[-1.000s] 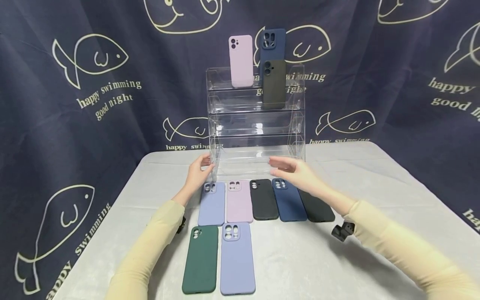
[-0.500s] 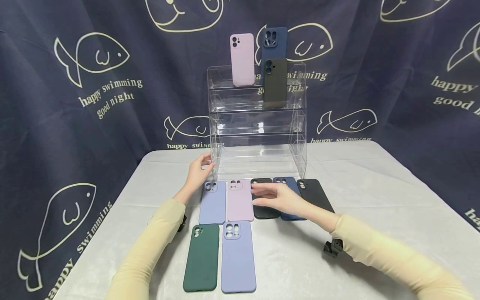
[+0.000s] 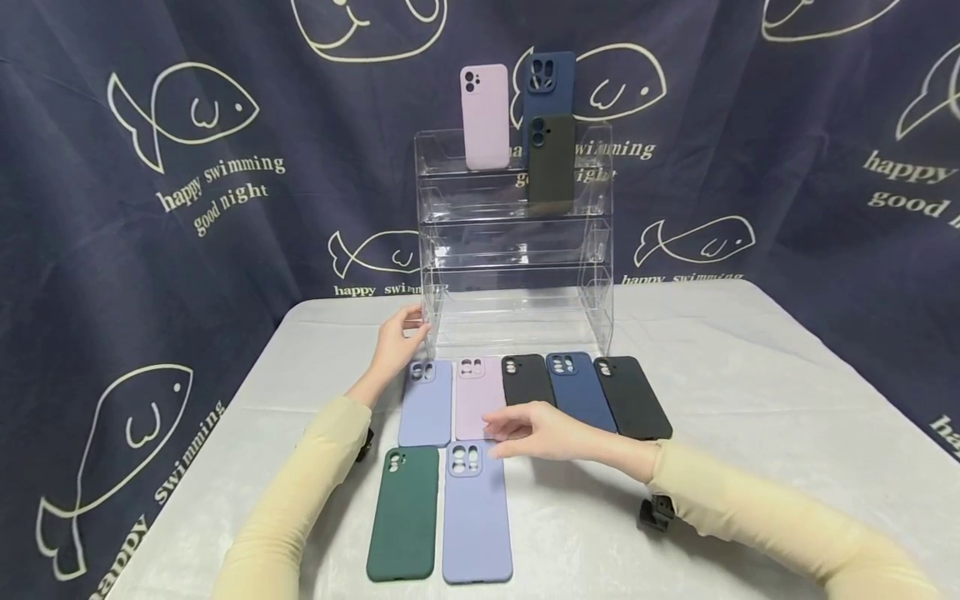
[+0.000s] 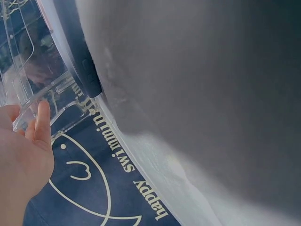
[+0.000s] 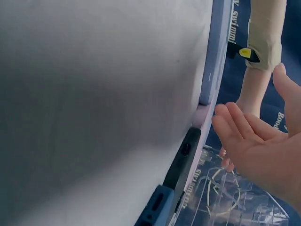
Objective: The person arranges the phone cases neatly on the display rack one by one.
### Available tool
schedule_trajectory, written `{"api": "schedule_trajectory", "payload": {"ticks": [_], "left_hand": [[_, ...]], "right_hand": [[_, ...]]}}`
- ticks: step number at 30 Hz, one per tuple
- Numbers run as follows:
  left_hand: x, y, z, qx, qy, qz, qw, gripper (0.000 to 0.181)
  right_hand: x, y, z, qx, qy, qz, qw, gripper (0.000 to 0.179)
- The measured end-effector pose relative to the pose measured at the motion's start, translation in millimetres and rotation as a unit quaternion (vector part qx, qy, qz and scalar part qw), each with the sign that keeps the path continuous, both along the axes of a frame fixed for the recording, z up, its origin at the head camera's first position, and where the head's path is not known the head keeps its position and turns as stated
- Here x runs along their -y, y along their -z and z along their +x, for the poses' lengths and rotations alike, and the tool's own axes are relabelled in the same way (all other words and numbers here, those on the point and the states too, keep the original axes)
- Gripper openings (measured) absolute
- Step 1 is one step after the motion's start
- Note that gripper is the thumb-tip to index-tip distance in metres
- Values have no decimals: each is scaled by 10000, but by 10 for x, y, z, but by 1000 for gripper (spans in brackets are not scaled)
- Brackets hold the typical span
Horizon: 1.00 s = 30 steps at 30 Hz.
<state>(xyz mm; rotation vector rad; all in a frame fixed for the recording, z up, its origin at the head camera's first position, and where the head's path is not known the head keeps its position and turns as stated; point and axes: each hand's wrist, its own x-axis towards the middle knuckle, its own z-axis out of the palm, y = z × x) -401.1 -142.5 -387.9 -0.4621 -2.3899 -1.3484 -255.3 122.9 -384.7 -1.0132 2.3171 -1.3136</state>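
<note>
My left hand [image 3: 395,342] holds the left side edge of a clear tiered display rack [image 3: 517,267]; in the left wrist view its fingers and thumb sit at the clear plastic [image 4: 59,87]. Fingers loosely bent and apart, my right hand [image 3: 547,431] hovers by the top right corner of a periwinkle phone case [image 3: 477,529] and holds nothing. Its palm and spread thumb show in the right wrist view, near the cases' edges. A dark green phone case [image 3: 402,517] lies left of the periwinkle one. The right hand partly covers a pink case [image 3: 476,400] and a black case [image 3: 527,379].
Also in the back row lie a light blue case [image 3: 425,408], a dark blue case [image 3: 583,396] and another black case [image 3: 635,400]. On the rack's upper tiers stand a pink case [image 3: 486,117], a navy case [image 3: 557,100] and a dark grey case [image 3: 551,167].
My right hand has left the rack's right side and come towards me and leftward, over the back row to the periwinkle case. The left hand stays on the rack.
</note>
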Motion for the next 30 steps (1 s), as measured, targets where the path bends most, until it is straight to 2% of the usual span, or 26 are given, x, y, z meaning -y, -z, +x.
{"api": "schedule_trajectory", "payload": {"ticks": [5,12,19,27,30], "left_hand": [[-19,-20,2,-30,2,18,10000,41],[-47,-38,-14,-80,93,55,9999,40],[-29,-42,-2,-20,60,39,10000,41],[-14,-30,34,54,94,131,9999,41],[-16,-24,38,27,62,129,9999,41]], "right_hand": [[0,23,17,-40,-141,178,9997,53],[-39,46,37,1,-70,174,9998,52],[-19,92,60,13,33,106,9999,51],[38,145,116,-410,153,422,9981,50],[56,146,150,-717,243,654,9950,50]]}}
